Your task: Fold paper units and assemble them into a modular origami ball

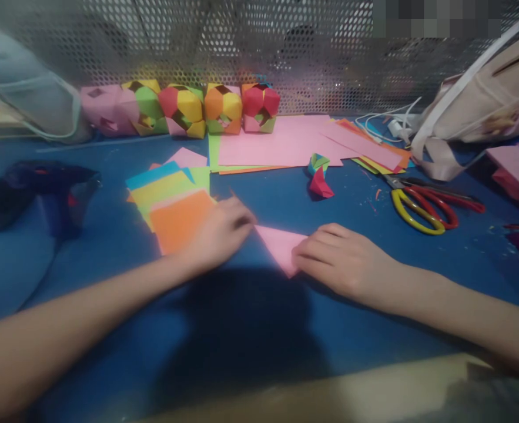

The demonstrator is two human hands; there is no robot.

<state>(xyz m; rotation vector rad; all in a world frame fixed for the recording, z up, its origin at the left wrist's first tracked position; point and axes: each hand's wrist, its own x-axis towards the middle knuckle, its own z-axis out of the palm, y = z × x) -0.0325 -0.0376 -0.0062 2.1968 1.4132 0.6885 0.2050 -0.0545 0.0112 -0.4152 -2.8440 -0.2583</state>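
Note:
A pink paper, folded to a triangle, lies on the blue tabletop between my two hands. My left hand has its fingers curled together at the paper's left corner; it is a little blurred. On the other side my right hand grips the paper's right part, covering that edge, with its fingers bent together. Under and beside my left hand is a loose stack of coloured square sheets with an orange sheet on top. Beyond the pink paper sits a small folded paper piece in red, green and blue.
Several folded paper balls line the back along a perforated metal panel. Larger pink sheets lie before them. Scissors with yellow and red handles rest at right, near a white cable. A dark glue gun stands left.

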